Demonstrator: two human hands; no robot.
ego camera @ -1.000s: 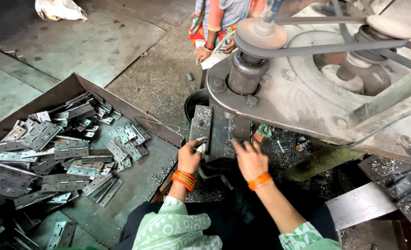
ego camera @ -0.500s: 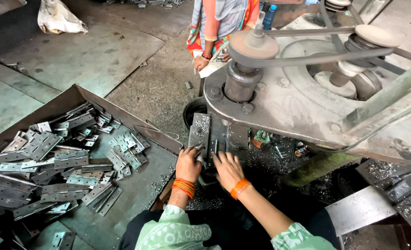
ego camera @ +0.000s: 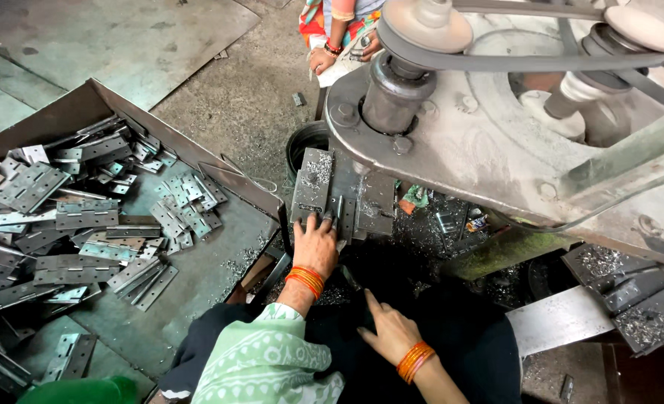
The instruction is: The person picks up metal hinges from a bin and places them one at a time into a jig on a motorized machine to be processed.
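Hinge plate [ego camera: 311, 187] on the machine bed – left hand [ego camera: 315, 245] pressing its lower edge, fingers curled | right hand [ego camera: 389, 331] open, empty, low | best kept square, fingers clear of the belt-driven spindle [ego camera: 396, 90].

Hinge pile [ego camera: 85, 217], belt pulley [ego camera: 425, 26]

The left hand [ego camera: 315, 245] covers the lower edge of the grey metal plate [ego camera: 313, 183], so whether its fingertips grip or only press cannot be told. The right hand [ego camera: 390, 333] lies against a dark lap, and what it touches is lost in shadow. The tray of hinges [ego camera: 85, 202] runs off the left edge (its far pieces blur together). Another person [ego camera: 339, 37] is cut off at the top, only forearms showing. The machine [ego camera: 511, 127] passes out of frame on the right.
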